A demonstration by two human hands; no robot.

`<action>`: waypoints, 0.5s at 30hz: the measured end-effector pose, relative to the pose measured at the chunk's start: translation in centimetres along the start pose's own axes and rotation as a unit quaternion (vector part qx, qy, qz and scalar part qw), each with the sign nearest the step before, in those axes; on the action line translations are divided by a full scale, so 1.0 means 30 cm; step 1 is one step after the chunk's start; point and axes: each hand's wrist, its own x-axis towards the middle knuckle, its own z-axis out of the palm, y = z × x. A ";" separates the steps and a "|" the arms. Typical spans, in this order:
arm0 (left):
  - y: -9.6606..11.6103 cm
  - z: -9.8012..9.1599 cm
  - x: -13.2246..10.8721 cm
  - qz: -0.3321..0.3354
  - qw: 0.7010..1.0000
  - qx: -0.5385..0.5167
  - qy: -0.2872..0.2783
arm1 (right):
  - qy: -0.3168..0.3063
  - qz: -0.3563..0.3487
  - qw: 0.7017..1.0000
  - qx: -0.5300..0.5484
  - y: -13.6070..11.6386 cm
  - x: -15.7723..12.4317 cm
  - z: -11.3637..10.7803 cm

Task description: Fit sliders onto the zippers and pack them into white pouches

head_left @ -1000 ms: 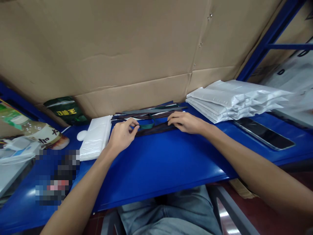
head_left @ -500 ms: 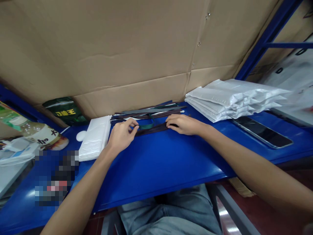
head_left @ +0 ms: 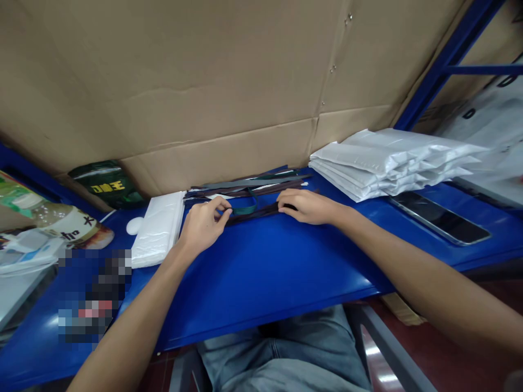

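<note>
My left hand pinches one end of a dark brown strip lying on the blue table. My right hand presses its curled fingers on the other end of that strip. A green strip loops between the two hands. Just behind lies a pile of long dark strips, brown, grey and green, along the cardboard wall.
A stack of white plastic bags lies left of my left hand. A bigger stack of white packets sits at right, with a phone in front of it. At far left lie a bottle and a green packet.
My right hand has slid a little to the left along the dark strip. My left hand keeps its pinch in the same place.
</note>
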 end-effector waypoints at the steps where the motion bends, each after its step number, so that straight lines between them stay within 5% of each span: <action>1: 0.001 0.000 0.000 0.000 1.000 0.001 -0.001 | 0.002 0.005 1.000 0.001 -0.001 0.001 0.003; 7: 0.009 0.001 -0.001 -0.006 1.000 -0.005 -0.003 | 0.007 0.013 1.000 0.003 -0.013 -0.001 -0.007; 12: 0.032 0.020 -0.009 -0.015 0.996 -0.091 0.000 | 0.133 -0.013 0.991 0.030 -0.107 0.015 -0.009; 15: 0.063 0.044 -0.022 -0.021 0.990 -0.139 -0.007 | 0.155 0.009 0.984 0.091 -0.198 0.039 0.014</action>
